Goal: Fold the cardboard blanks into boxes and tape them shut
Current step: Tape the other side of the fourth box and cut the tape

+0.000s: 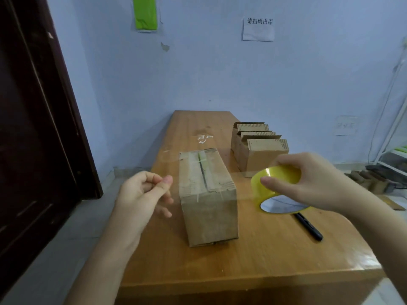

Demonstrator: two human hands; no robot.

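Box [208,194]: lying lengthwise on desk [242,260], pointing 12 o'clock. Right hand [308,183] gripping tape roll [264,186] at 3 o'clock. Left hand [143,192] pinching thumb and forefinger together. Wall notice [258,29] reading "请扫码出库".

Standing mid-table [198,260]: box [208,194]; sitting at two o'clock, stacked boxes [257,148]; lying at four o'clock, pen [309,226].

Box [207,194] stands mid-table; pen [309,226] and stacked blanks [258,148] crowd its right.

The box [208,194] before me is brown corrugated cardboard, matt and a little rough, with shiny clear tape along its top seam. My tape roll [276,190] is glossy yellow plastic. The wooden table [253,256] looks smooth and varnished.
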